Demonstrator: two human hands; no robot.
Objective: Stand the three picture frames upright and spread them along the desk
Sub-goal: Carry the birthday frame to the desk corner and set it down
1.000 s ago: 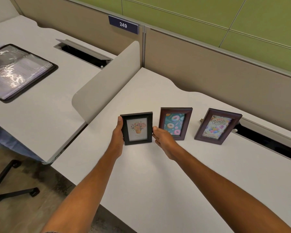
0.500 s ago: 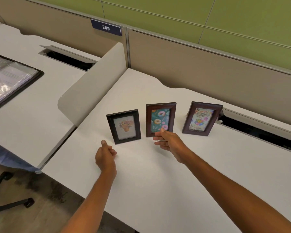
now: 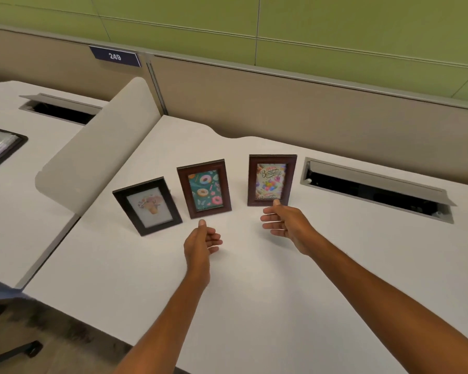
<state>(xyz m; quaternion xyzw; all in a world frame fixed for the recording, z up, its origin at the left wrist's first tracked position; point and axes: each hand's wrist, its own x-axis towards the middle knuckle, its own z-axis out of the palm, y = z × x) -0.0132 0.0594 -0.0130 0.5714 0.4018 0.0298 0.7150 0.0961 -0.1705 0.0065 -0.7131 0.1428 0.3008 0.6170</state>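
Smooth white desk (image 3: 254, 306), 3 upright rectangular wood-framed pictures (image 3: 203, 189), empty hands (image 3: 200, 240).

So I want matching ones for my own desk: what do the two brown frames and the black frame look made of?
Doughnut frame and birthday frame: reddish-brown moulding with a faint grain, probably wood or wood-look laminate, satin. Black frame: smooth matte black, painted wood or plastic; I cannot tell which. Its pale front has a washed-out sheen, suggesting a glass or clear plastic pane.
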